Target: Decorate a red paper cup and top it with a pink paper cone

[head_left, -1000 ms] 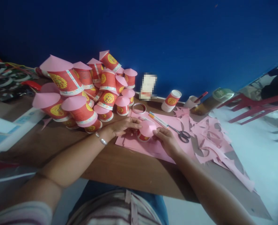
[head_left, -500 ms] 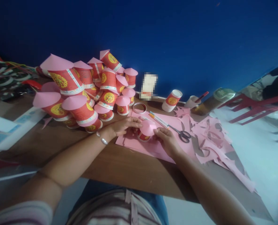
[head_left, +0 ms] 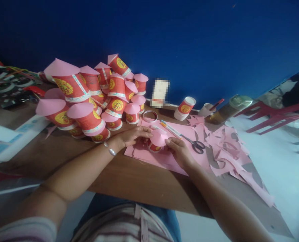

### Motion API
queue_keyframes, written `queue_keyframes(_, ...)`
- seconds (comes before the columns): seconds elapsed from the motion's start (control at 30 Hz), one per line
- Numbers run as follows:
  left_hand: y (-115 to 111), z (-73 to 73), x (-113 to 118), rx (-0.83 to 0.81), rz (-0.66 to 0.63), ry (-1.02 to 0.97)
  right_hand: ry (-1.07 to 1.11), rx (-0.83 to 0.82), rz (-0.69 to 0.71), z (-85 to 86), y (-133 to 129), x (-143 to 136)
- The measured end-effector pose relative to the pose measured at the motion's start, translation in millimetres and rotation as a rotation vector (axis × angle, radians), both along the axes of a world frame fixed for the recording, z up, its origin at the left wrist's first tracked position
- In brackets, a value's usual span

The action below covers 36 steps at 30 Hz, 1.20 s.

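Observation:
A pink paper cone (head_left: 159, 137) sits like a roof over a small red paper cup (head_left: 154, 148) in front of me. From the left, my left hand (head_left: 138, 133) pinches the cone's edge between thumb and fingers. My right hand (head_left: 178, 148) grips the opposite edge the same way. Under the cup lie pink paper sheets (head_left: 141, 154). Black-handled scissors (head_left: 198, 147) and pens (head_left: 168, 127) rest on the sheets just behind my right hand. A roll of tape (head_left: 150, 116) lies beyond the cup.
Several red cups with pink cone tops (head_left: 86, 116) are piled at the left. A stack of cups (head_left: 185, 108) stands at the back, beside a holder (head_left: 206, 109) and a bottle (head_left: 230, 107). Pink scraps (head_left: 227, 151) cover the right side. A power strip (head_left: 18, 137) lies far left.

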<state>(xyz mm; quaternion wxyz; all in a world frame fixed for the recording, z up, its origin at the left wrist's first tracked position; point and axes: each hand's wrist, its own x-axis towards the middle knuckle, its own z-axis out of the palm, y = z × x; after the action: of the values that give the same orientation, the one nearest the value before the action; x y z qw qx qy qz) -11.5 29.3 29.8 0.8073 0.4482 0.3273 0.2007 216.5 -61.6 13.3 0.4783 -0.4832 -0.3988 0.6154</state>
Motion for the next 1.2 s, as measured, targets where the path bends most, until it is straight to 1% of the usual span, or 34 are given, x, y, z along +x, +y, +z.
queue_keyframes(0.23,0,-0.4,0,0.008,0.019,-0.013,0.039,-0.04,-0.033,-6.0,0,1)
queue_keyframes(0.43,2,-5.1,1,0.102,0.02,-0.038,-0.01,-0.013,-0.053,-10.1,1,1)
queue_keyframes(0.53,1,-4.4,2,0.125,0.035,-0.019,-0.031,-0.003,-0.063,-9.7,3,1)
queue_keyframes(0.7,-2,2.3,3,0.127,0.034,0.053,-0.063,0.047,-0.109,-4.4,5,2)
queue_keyframes(0.83,-4,5.7,3,0.122,0.037,0.082,-0.068,0.067,-0.088,-0.1,5,1)
queue_keyframes(1.0,-2,3.0,4,0.131,0.042,0.065,-0.04,0.044,-0.072,-1.7,4,0)
queue_keyframes(1.2,0,-1.4,4,0.118,0.026,0.063,-0.066,0.053,-0.07,-4.0,6,2)
